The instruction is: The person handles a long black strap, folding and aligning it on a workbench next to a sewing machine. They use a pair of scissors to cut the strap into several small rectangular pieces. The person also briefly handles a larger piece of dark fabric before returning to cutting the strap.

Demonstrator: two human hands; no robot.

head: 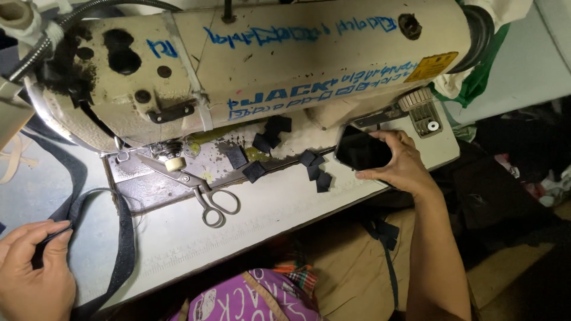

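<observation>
My right hand [399,163] grips a black phone [361,150] with a dark screen, held just over the sewing table [279,205] near the base of the cream sewing machine [285,59]. My left hand [33,264] at the lower left pinches the end of a dark fabric strap [122,238] that loops across the table toward the machine's needle end. Several small dark fabric squares [315,169] lie scattered beside the phone.
Metal scissors [205,193] lie on the machine bed left of the squares. Green cloth [476,83] hangs at the machine's right end. Dark cloth piles [523,154] sit to the right. Below the table edge is purple patterned clothing [256,297].
</observation>
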